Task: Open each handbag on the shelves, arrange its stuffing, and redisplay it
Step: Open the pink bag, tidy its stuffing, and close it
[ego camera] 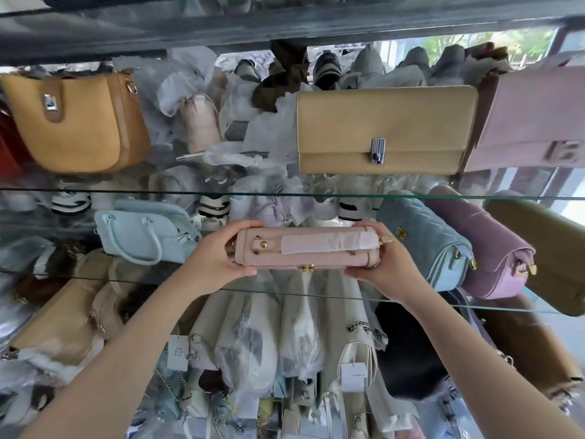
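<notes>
Hands first: my left hand (218, 258) curls round one end of a pink handbag (304, 258), and my right hand (383, 267) grips the other end. The bag lies level between them over the glass shelf (316, 294), between a pale blue bag (142, 232) and a quilted blue bag (424, 242). Farther up stands a beige clutch (386, 128).

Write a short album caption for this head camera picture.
Left hand and right hand grip a pale pink handbag by its ends at a glass shelf.
</notes>
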